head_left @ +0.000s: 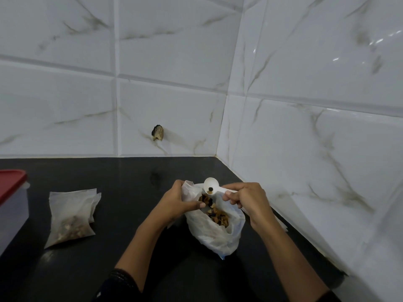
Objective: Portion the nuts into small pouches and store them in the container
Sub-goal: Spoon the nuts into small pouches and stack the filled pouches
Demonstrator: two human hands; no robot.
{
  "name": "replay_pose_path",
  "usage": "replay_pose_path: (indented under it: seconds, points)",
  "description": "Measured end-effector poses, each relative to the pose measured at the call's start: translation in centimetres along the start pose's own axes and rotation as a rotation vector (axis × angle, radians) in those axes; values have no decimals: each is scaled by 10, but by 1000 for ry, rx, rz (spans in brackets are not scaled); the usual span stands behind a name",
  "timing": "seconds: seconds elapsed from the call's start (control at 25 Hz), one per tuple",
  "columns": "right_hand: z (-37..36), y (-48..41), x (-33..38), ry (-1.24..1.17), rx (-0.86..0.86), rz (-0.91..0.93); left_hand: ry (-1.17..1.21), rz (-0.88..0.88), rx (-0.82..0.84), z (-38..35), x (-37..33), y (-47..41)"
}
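Mixed nuts [214,211] seen inside an open white plastic bag [216,234] lying on the black countertop [109,269] near the tiled corner, directly between the two hands; left hand [177,202] closed on the bag's left rim, thumb and fingers pinching the plastic and holding the mouth open; right hand [245,200] closed around the handle of a white plastic spoon [211,185], bowl tilted over the bag's mouth, just above the nuts, with a dark piece and a small pale-brown piece resting in it; bowl otherwise bare. Well apart to the left of the left hand, filled pouches [70,216] lying flat on the countertop, brownish contents showing through the thin white material; exact count not discernible, at least two overlapping. Further left, at the frame edge, a translucent container [13,214] with a red lid [12,184] on top, standing on the countertop, beside the pouches but not touching them. Dark sleeves visible at both wrists.
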State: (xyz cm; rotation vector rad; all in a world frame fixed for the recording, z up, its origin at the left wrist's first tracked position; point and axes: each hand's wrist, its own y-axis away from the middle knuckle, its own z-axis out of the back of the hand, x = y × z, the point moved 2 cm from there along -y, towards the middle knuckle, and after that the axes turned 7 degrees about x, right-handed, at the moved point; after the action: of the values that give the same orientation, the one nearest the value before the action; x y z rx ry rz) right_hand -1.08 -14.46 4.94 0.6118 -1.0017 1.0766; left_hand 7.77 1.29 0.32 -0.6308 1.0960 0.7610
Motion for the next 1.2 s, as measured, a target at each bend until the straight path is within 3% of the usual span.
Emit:
replay_pose_path:
  seconds: [0.16,0.28,0.4,0.68,0.88,1.08,1.2]
  points:
    - [-8,4,-4,646,-15,14,-218,104,39,1,1,2]
    - [-18,8,-3,938,70,47,-345,155,26,2,2,4]
    - [-23,9,0,999,150,98,-446,188,-6,-1,0,5]
    - [-30,22,12,1126,117,195,-433,195,-48,-7,-2,6]
    - [-31,1,4,879,131,-5,-197,170,-74,-14,3,7]
    - [-20,-16,-18,213,68,-248,121,131,-119,-21,6,5]
    - [-13,-15,-23,253,51,-208,138,124,-129,-22,6,4]
